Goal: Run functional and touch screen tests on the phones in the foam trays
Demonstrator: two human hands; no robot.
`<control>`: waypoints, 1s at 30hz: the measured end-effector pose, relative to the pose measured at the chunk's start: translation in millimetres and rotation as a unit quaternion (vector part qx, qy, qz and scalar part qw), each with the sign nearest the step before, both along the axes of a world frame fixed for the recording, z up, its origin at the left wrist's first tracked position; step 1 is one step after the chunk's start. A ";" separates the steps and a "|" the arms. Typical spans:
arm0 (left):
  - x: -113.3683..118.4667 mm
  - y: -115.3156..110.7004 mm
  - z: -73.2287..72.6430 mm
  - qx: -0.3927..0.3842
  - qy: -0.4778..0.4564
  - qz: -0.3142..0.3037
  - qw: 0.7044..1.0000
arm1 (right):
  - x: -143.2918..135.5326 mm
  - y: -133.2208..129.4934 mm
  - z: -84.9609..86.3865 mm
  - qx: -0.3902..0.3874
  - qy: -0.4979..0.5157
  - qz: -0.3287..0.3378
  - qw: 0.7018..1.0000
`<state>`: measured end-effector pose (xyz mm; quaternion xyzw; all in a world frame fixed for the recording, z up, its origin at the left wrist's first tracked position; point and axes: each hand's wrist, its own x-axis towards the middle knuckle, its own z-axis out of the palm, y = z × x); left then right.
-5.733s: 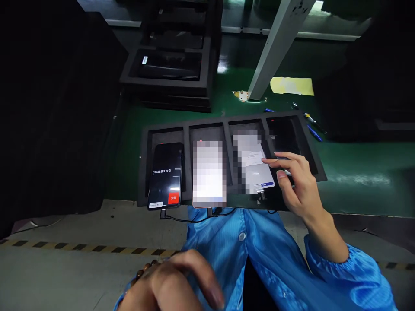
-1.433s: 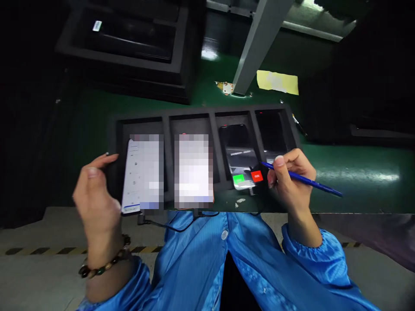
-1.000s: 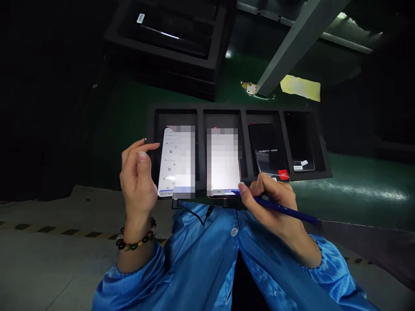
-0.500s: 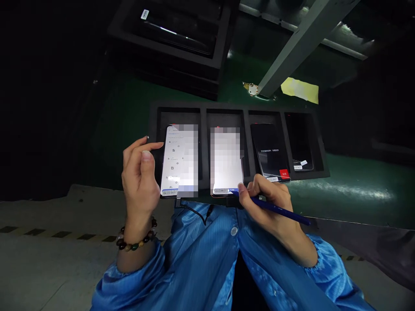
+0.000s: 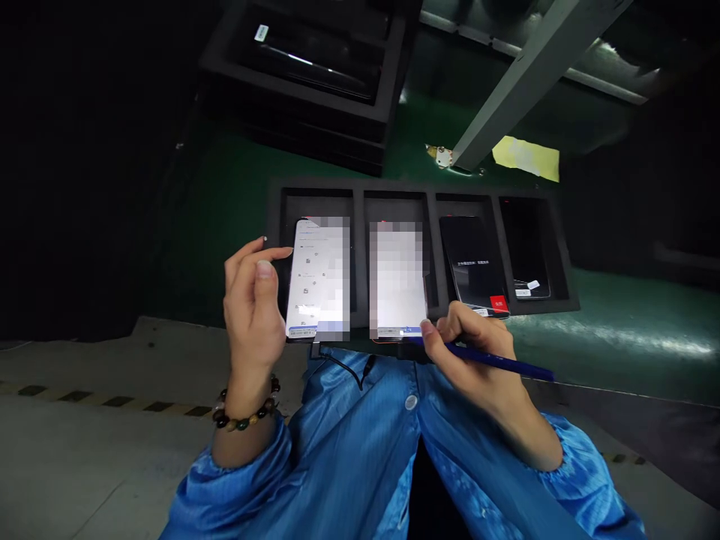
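A black foam tray (image 5: 360, 184) has compartments side by side, with phones in them. The leftmost phone (image 5: 315, 281) has a lit white screen; my left hand (image 5: 254, 300) is at its left edge, fingers apart and holding nothing. The second phone (image 5: 398, 281) is also lit, with part of its screen pixelated. My right hand (image 5: 472, 341) pinches a dark blue pen (image 5: 500, 362) by the bottom right corner of that phone. A third phone (image 5: 471, 262) shows a dark screen with a red square and lies tilted. The fourth phone (image 5: 526, 247) is dark, with white labels.
Stacked black trays (image 5: 388, 112) holding a dark phone stand at the back left. A grey metal post (image 5: 506, 90) rises behind the tray, beside yellow tape (image 5: 526, 157) on the green tabletop (image 5: 619, 322). A black cable (image 5: 352, 373) hangs at the front edge.
The whole view has shifted slightly, so the scene sits a little further right. The pen in my right hand lies flatter, and its tip is closer to the phone's lower right corner.
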<state>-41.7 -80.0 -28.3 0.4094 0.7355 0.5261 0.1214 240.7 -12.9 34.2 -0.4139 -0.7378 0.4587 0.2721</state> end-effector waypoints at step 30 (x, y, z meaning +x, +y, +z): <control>-0.7 -7.3 6.3 -0.024 0.003 -0.038 0.999 | -88.0 3.3 11.3 -0.041 -0.033 0.169 0.984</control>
